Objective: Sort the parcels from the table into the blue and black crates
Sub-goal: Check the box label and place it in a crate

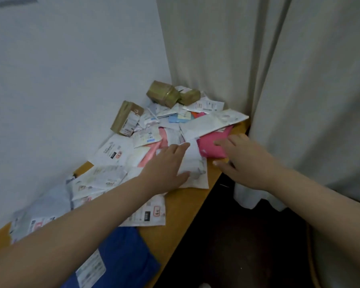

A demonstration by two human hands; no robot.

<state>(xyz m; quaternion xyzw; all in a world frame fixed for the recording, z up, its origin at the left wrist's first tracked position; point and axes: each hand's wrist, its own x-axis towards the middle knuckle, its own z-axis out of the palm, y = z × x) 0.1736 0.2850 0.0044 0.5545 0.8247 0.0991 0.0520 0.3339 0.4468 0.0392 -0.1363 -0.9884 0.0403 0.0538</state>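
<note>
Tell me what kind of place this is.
Probably a makeshift parcel-sorting corner in an ordinary room: a wooden table piled with labelled mailer bags, set against a plain wall and long curtains.

We reached both bare arms forward. Our left hand (166, 163) lay flat, palm down, with its fingers straight and close together and the thumb out to the side. Our right hand (240, 157) was out a bit farther, palm down too, with its fingers loosely spread and the thumb pointing left. Both wrists were straight.
</note>
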